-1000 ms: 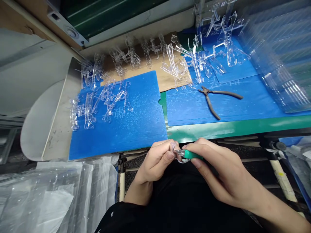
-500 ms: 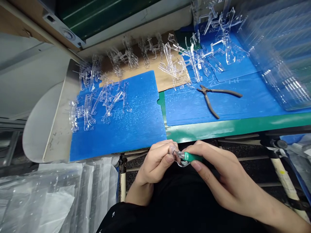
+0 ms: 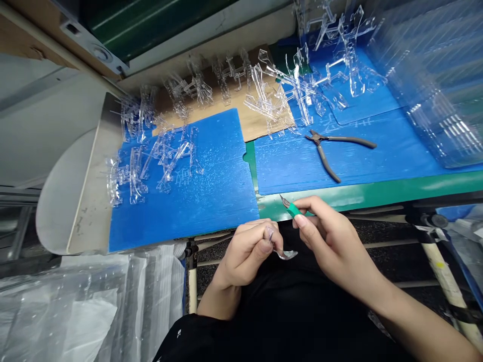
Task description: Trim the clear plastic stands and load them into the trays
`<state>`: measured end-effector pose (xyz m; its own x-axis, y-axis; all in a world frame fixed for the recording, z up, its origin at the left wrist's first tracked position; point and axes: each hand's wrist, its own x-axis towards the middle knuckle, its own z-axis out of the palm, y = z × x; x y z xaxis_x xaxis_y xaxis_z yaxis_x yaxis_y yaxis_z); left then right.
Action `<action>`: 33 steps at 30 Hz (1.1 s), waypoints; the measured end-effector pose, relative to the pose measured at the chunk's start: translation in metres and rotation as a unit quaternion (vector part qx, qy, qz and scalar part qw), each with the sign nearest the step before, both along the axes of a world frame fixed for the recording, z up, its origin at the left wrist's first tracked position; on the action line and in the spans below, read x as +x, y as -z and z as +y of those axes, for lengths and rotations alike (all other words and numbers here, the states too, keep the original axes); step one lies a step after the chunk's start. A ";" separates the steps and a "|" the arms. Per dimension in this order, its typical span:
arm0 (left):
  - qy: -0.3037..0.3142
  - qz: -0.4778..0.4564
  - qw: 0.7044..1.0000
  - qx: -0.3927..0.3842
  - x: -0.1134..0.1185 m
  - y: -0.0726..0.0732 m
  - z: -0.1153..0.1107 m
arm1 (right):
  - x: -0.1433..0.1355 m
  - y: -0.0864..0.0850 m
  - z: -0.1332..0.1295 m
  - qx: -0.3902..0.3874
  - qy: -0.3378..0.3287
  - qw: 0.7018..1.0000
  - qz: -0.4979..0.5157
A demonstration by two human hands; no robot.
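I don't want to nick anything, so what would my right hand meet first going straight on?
Along its craft knife, your right hand would probably meet the blue sheet under the pliers first; height is unclear.

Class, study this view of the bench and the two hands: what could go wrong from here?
The knife in the right hand has its blade bare, close to the left hand; a slip might cut a finger.

The small clear part sticks out of the left grip, so it could be nicked or dropped.

The clear frames lie tangled; pulling one might drag others.
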<state>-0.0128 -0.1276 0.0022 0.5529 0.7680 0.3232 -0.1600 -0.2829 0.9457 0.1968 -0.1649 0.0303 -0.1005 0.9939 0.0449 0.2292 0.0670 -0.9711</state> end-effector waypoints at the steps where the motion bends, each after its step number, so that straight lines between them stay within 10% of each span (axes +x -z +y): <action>1: 0.000 -0.002 1.000 -0.006 0.000 0.000 0.000 | 0.000 0.001 0.001 -0.013 0.001 1.000 0.010; 8: -0.001 -0.019 0.999 -0.043 -0.002 0.007 -0.003 | -0.009 -0.006 0.006 -0.062 0.000 0.984 0.170; 17: -0.177 -0.163 0.946 -0.219 0.014 -0.014 0.013 | -0.008 0.025 -0.004 -0.085 0.155 0.970 0.168; 33: -0.259 -0.225 0.903 -0.258 0.003 -0.016 0.030 | -0.028 0.036 -0.029 -0.198 0.120 0.941 0.247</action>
